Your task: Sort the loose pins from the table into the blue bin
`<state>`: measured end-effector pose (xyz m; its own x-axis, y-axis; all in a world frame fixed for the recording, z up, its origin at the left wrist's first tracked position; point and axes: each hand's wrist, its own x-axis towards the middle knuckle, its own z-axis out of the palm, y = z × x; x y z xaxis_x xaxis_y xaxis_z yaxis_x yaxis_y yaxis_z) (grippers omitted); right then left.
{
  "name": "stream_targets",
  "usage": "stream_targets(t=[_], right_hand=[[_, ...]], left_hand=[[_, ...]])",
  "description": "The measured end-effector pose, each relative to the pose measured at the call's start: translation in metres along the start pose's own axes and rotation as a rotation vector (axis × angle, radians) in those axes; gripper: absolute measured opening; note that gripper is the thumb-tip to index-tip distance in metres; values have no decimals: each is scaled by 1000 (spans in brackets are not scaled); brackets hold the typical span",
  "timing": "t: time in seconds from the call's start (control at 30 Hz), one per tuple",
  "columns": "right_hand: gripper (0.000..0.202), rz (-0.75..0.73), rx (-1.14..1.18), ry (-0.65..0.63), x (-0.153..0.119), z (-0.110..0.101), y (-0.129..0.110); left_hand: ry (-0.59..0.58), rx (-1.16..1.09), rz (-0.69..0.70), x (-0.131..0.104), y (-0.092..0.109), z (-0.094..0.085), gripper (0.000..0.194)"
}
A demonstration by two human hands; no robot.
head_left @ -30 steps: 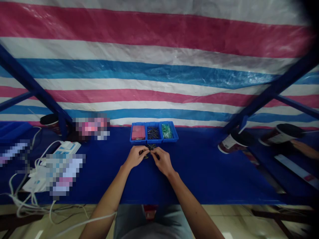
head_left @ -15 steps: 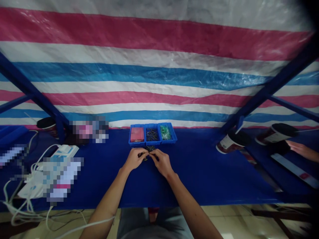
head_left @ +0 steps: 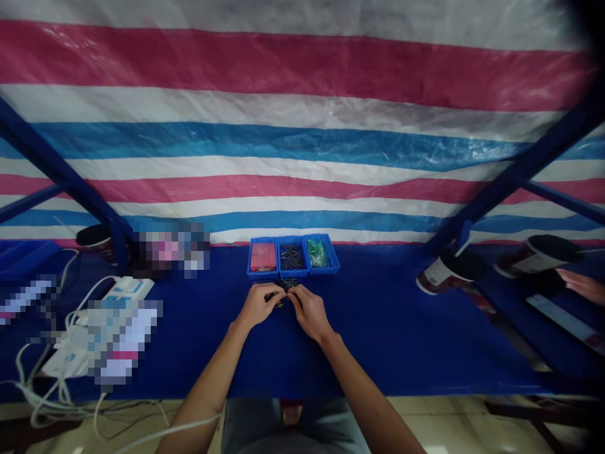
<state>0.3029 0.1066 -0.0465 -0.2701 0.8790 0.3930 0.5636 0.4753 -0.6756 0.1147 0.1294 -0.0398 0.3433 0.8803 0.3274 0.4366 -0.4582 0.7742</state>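
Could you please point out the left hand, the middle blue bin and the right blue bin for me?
Left hand (head_left: 256,305): head view, back of the hand.
Middle blue bin (head_left: 293,274): head view, front wall.
Right blue bin (head_left: 324,271): head view, front wall.

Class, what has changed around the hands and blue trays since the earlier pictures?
Nothing visibly moved beyond a slight camera shift. The left hand and right hand stay together at the dark pieces; the blue trays stay behind them. Any grip change is too small to tell.
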Motion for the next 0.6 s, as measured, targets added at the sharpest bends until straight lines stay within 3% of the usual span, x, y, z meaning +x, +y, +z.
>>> stream_targets(t=[0.23, 0.6], right_hand=[[28, 14, -10, -43, 1, -2, -2], [28, 8, 82, 24, 2, 0, 2]], left_hand=[[41, -23, -26, 0, 2, 0, 25], [29, -14, -57, -1, -1, 1, 28]])
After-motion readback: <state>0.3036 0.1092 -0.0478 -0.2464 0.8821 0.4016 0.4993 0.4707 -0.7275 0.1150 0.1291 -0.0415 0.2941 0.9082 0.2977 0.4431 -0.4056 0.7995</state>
